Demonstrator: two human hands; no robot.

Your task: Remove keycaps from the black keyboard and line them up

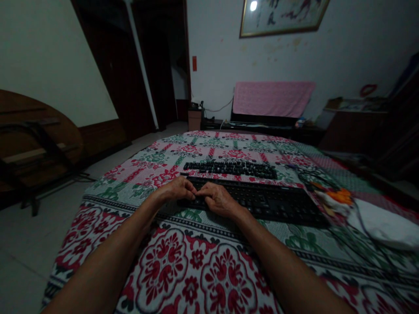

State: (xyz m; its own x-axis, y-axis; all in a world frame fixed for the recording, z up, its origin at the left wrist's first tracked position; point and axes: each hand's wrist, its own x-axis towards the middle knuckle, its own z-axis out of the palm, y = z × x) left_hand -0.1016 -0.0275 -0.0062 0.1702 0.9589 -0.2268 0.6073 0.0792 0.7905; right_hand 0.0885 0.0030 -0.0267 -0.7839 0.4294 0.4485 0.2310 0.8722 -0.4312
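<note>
dim light leaves the right side murky, and glare spots the framed picture [283, 16].

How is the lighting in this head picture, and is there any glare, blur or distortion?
Head view: dim light, doorway nearly black; a white glare spot on the framed picture, which also looks slanted, perhaps from lens distortion; in the same head view, markings on the black keyboard are too dark and soft to read.
</note>
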